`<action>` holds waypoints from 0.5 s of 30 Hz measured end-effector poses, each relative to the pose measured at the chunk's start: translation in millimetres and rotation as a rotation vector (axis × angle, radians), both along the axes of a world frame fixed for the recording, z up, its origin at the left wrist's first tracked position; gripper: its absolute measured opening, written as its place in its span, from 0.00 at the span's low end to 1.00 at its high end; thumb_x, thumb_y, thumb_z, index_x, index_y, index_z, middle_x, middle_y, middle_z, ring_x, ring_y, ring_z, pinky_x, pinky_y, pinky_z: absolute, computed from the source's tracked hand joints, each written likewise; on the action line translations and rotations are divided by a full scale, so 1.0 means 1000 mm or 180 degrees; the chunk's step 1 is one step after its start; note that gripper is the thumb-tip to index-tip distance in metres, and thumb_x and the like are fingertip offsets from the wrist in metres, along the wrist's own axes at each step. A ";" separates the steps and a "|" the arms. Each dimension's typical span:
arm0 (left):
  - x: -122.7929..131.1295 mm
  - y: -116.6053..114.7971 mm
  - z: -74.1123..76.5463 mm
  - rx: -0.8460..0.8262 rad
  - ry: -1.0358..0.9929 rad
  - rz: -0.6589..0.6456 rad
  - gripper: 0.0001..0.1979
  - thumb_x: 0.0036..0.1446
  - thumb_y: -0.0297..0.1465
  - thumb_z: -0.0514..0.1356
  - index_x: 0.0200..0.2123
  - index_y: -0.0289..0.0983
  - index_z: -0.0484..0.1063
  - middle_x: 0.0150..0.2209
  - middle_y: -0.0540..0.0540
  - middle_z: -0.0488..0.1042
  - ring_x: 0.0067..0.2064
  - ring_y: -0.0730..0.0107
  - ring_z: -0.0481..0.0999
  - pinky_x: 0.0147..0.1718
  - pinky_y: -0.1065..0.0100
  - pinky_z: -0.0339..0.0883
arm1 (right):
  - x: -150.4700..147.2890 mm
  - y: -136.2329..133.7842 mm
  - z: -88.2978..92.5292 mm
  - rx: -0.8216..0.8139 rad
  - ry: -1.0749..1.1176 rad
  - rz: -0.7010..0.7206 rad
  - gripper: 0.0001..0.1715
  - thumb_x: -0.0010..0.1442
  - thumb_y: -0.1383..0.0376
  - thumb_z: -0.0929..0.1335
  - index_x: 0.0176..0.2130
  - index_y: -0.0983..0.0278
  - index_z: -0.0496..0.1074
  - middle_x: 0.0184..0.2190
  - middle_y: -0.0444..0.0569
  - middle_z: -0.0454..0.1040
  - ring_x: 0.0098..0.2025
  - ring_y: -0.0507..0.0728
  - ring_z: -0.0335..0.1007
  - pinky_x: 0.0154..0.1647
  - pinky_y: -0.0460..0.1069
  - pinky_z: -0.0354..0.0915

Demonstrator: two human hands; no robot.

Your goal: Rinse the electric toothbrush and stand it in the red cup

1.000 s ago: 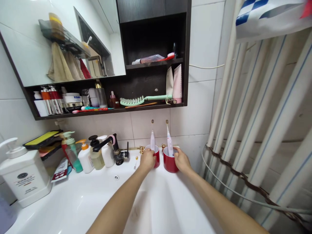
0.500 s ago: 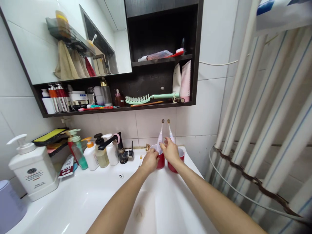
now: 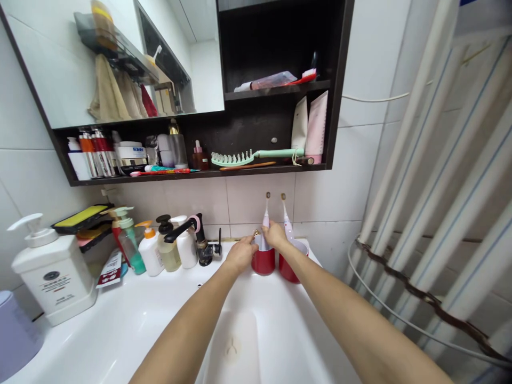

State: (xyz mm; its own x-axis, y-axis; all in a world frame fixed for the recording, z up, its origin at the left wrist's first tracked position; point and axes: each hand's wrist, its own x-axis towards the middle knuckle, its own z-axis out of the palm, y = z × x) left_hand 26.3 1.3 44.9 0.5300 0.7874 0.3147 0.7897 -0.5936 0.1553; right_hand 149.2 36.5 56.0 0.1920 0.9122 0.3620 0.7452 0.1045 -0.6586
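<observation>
Two red cups stand side by side on the sink's back right corner. The left red cup [image 3: 263,262] has my left hand [image 3: 240,255] at its left rim, fingers on the edge and partly hidden. My right hand [image 3: 276,236] is closed on the handle of a white-and-pink electric toothbrush [image 3: 266,217], which stands upright over the left cup with its head up. A second similar toothbrush [image 3: 287,225] leans in the right red cup [image 3: 288,271], behind my right wrist.
A black faucet [image 3: 202,248] and several pump bottles [image 3: 168,252] stand left of the cups. Above hangs a dark shelf [image 3: 256,172] holding a green hairbrush [image 3: 240,158] and tubes. The white basin [image 3: 168,320] lies below my arms; pale pipes [image 3: 424,213] run along the right.
My right hand has moved a little lower and left around the left toothbrush. My left hand has shifted left on the cup, showing more of its red side. The view has shifted slightly.
</observation>
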 end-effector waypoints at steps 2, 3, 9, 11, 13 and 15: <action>0.002 -0.004 0.002 -0.0017 0.0023 0.0079 0.10 0.46 0.25 0.46 0.28 0.36 0.67 0.46 0.44 0.60 0.45 0.64 0.59 0.39 0.65 0.54 | -0.004 -0.003 0.000 -0.0100 0.0021 0.0014 0.15 0.52 0.64 0.59 0.41 0.65 0.60 0.40 0.48 0.63 0.38 0.52 0.62 0.36 0.52 0.61; 0.003 -0.006 0.003 -0.0020 0.0030 0.0120 0.11 0.46 0.24 0.46 0.28 0.36 0.67 0.45 0.44 0.61 0.44 0.65 0.60 0.39 0.66 0.54 | -0.006 -0.005 0.001 -0.0125 0.0043 0.0009 0.15 0.52 0.64 0.59 0.41 0.66 0.60 0.40 0.48 0.63 0.38 0.52 0.62 0.36 0.52 0.61; 0.000 -0.025 0.002 0.0080 -0.0302 0.0276 0.16 0.44 0.21 0.47 0.38 0.36 0.62 0.46 0.42 0.59 0.46 0.66 0.59 0.40 0.66 0.53 | -0.006 -0.038 0.018 0.0229 0.0355 0.0130 0.15 0.52 0.63 0.59 0.41 0.66 0.59 0.41 0.48 0.62 0.38 0.53 0.61 0.37 0.53 0.60; -0.003 -0.034 -0.004 0.0105 -0.0921 0.0254 0.18 0.41 0.21 0.49 0.39 0.36 0.61 0.44 0.43 0.61 0.44 0.68 0.60 0.40 0.67 0.54 | -0.003 -0.059 0.017 0.0403 0.0535 0.0193 0.16 0.52 0.65 0.58 0.43 0.66 0.58 0.38 0.49 0.65 0.38 0.53 0.61 0.38 0.52 0.59; -0.005 -0.045 -0.010 -0.0077 -0.1754 0.0321 0.18 0.40 0.22 0.51 0.39 0.35 0.61 0.35 0.45 0.66 0.36 0.71 0.65 0.37 0.67 0.56 | -0.003 -0.083 0.011 0.0499 0.0760 0.0235 0.20 0.51 0.68 0.58 0.46 0.67 0.55 0.30 0.47 0.67 0.34 0.52 0.63 0.37 0.49 0.58; -0.005 -0.061 -0.010 -0.0668 -0.2626 0.0541 0.19 0.39 0.25 0.52 0.40 0.33 0.59 0.21 0.52 0.63 0.23 0.75 0.63 0.27 0.69 0.59 | -0.005 -0.109 0.003 0.0494 0.1023 0.0287 0.25 0.48 0.70 0.58 0.48 0.68 0.53 0.19 0.42 0.65 0.25 0.51 0.62 0.30 0.46 0.60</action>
